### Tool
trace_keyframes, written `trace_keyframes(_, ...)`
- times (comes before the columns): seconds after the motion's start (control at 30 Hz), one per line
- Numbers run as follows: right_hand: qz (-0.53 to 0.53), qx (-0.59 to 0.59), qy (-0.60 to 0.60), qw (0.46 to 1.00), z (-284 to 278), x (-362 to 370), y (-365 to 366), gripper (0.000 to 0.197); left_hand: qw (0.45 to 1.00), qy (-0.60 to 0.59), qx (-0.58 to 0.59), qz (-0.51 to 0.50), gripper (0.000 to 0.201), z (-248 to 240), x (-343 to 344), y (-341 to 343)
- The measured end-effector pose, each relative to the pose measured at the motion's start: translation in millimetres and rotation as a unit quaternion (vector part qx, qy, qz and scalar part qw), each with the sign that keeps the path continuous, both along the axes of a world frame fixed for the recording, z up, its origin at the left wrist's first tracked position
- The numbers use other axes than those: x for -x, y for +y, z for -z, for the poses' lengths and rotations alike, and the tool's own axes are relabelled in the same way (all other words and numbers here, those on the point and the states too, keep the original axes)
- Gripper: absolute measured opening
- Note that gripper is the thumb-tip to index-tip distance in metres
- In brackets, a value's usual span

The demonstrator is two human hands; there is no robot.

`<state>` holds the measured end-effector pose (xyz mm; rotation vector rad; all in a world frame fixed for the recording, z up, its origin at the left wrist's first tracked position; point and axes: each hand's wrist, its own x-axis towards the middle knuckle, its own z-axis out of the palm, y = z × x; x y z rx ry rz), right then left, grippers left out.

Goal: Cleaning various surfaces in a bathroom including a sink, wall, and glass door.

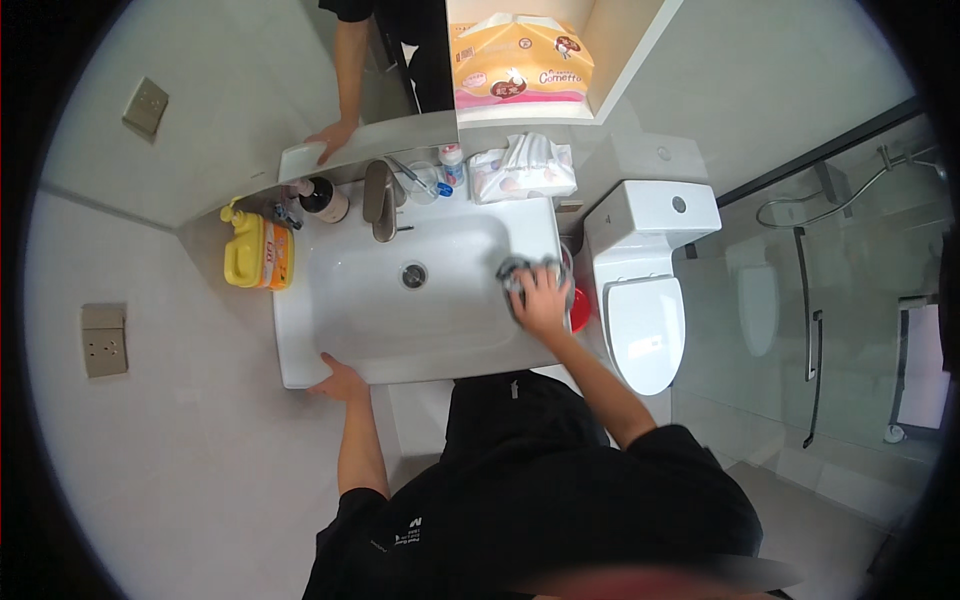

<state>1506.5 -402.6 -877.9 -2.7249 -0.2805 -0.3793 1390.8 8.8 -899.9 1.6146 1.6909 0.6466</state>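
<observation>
My right hand presses a dark grey, crumpled cloth onto the right rim of the white washbasin. Its fingers are bent over the cloth and cover part of it. At the near left corner of the basin, my left hand rests on the front edge. The thumb lies apart from the other fingers, and nothing is held there. A brown-grey tap stands at the back of the basin, above the round drain.
On the left rim stands a yellow jug, near a dark pump bottle. Behind the tap are a clear cup, a small white bottle and a tissue pack. A toilet and red bucket stand right.
</observation>
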Motion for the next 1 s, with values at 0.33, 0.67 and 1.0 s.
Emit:
trace_keyframes(0.33,-0.023,0.013,0.014,1.000,-1,23,-15,0.046,0.999,0.027,0.029,0.006,0.109,-23,-4,-6)
trace_keyframes(0.67,0.014,-0.022,0.029,0.999,-4,-95,7,0.039,1.000,0.000,-0.023,0.020,0.105,16,5,6)
trace_keyframes(1.0,-0.046,-0.003,0.056,0.997,-11,54,-17,0.043,1.000,0.017,0.004,-0.004,0.106,-7,-6,-1)
